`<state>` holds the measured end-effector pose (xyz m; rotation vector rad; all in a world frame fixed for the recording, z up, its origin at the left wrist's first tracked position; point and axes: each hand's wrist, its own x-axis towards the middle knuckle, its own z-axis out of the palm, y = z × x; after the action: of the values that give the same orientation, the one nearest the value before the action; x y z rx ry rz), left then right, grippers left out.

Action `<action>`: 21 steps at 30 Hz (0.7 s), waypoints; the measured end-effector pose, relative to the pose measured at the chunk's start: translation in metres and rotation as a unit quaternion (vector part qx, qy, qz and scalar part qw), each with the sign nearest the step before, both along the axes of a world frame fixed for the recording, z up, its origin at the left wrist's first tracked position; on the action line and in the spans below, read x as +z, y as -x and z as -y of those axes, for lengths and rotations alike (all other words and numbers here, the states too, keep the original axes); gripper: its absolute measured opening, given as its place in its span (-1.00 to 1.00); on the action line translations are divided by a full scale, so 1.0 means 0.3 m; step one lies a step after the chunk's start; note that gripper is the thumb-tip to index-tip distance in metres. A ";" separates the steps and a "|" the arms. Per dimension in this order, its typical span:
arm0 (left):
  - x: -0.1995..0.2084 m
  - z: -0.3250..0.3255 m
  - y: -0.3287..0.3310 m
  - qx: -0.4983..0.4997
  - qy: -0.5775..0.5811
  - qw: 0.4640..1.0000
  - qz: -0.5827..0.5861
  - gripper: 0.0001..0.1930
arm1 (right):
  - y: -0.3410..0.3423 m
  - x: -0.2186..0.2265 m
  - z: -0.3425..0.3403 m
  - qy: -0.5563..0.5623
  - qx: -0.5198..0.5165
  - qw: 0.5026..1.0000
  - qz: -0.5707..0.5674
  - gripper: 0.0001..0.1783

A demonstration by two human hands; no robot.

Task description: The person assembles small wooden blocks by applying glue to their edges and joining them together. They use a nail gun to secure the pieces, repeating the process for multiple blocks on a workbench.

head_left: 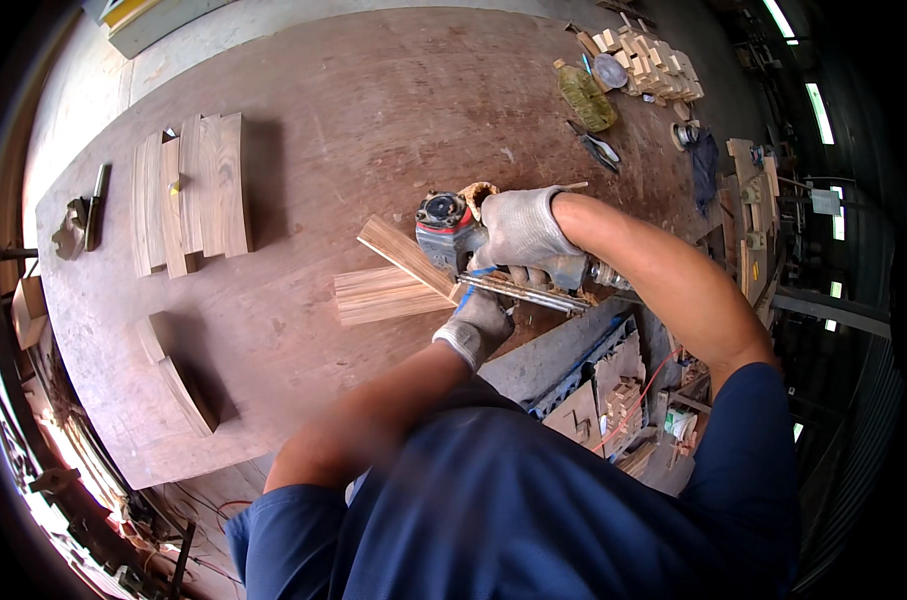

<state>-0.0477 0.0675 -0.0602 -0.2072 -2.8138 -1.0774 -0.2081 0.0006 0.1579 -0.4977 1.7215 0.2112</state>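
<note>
My gloved right hand is closed round the handle of a nail gun, grey and black with a red ring. Its long metal magazine runs to the right, over the near edge of the table. Just below the magazine is my gloved left hand, its fingers curled at the near end of a short wooden piece. Some of those fingers are hidden. That piece lies slantwise across a wider striped board on the tabletop.
The brown worktable carries stacked boards and curved wooden pieces at left. Farther right lie a yellowish plastic bottle, pliers and a pile of small wood blocks. An orange hose hangs below the table's near edge.
</note>
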 end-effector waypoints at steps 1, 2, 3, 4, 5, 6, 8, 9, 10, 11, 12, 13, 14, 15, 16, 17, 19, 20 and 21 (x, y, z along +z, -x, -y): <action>0.002 -0.006 -0.002 0.030 0.042 0.997 -0.052 -0.58 | -0.004 0.005 0.010 -0.002 0.004 1.000 -0.002 -0.57; 0.003 -0.009 -0.003 0.060 0.084 0.989 -0.103 -0.57 | -0.007 0.005 0.017 -0.005 0.012 1.000 -0.004 -0.57; 0.014 -0.003 -0.005 0.054 0.069 0.992 -0.093 -0.56 | -0.006 0.004 0.020 -0.009 0.019 1.000 -0.006 -0.57; 0.024 0.004 -0.008 0.049 0.054 0.994 -0.083 -0.55 | -0.005 0.001 0.022 -0.012 0.026 1.000 -0.008 -0.57; 0.036 0.009 -0.010 0.042 0.039 0.996 -0.073 -0.54 | -0.005 -0.002 0.023 -0.013 0.032 0.999 -0.010 -0.57; 0.069 0.026 -0.005 0.016 0.026 0.999 -0.037 -0.53 | -0.004 -0.010 0.024 -0.015 0.038 0.999 -0.011 -0.56; 0.136 0.061 0.012 -0.039 -0.002 0.999 0.035 -0.50 | 0.000 -0.023 0.019 -0.019 0.036 0.999 -0.009 -0.56; 0.096 0.050 0.010 -0.017 0.023 1.000 -0.001 -0.50 | 0.000 -0.027 0.026 -0.021 0.035 0.999 -0.005 -0.56; 0.050 0.036 0.010 0.002 0.047 0.998 -0.038 -0.50 | -0.001 -0.027 0.029 -0.024 0.031 0.999 -0.003 -0.57; 0.009 0.015 0.005 0.012 0.052 0.997 -0.049 -0.50 | -0.004 -0.025 0.034 -0.027 0.034 0.999 -0.006 -0.57; 0.023 0.022 0.007 0.019 0.057 0.996 -0.058 -0.50 | -0.003 -0.026 0.032 -0.028 0.034 0.999 -0.007 -0.57; 0.041 0.022 0.006 0.016 0.043 0.998 -0.041 -0.50 | -0.002 -0.027 0.029 -0.030 0.034 0.999 -0.008 -0.57; 0.060 0.023 0.004 0.010 0.035 0.999 -0.027 -0.50 | -0.002 -0.025 0.025 -0.029 0.035 0.999 -0.011 -0.57; 0.095 0.034 0.004 0.004 0.028 1.000 -0.012 -0.49 | -0.003 -0.022 0.021 -0.027 0.035 0.999 -0.013 -0.57; 0.145 0.053 0.006 -0.006 0.027 1.000 0.001 -0.48 | -0.002 -0.021 0.015 -0.025 0.034 0.999 -0.015 -0.58; 0.120 0.041 0.009 -0.014 -0.019 1.000 0.004 -0.48 | 0.003 -0.024 0.004 -0.028 0.027 0.999 -0.011 -0.58; -0.054 -0.015 0.014 -0.018 -0.158 0.987 -0.001 -0.49 | 0.001 -0.024 0.010 -0.034 0.026 0.999 -0.008 -0.59; -0.162 -0.054 0.020 0.000 -0.053 0.998 -0.043 -0.50 | -0.007 -0.025 0.028 -0.035 0.032 0.999 -0.011 -0.59; -0.267 -0.091 0.028 0.025 0.056 0.994 -0.085 -0.50 | -0.016 -0.024 0.042 -0.033 0.037 0.999 -0.014 -0.59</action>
<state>-0.0560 0.0947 -0.1404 -0.2261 -2.7118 -0.8490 -0.2032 -0.0121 0.1508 -0.5136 1.7192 0.3284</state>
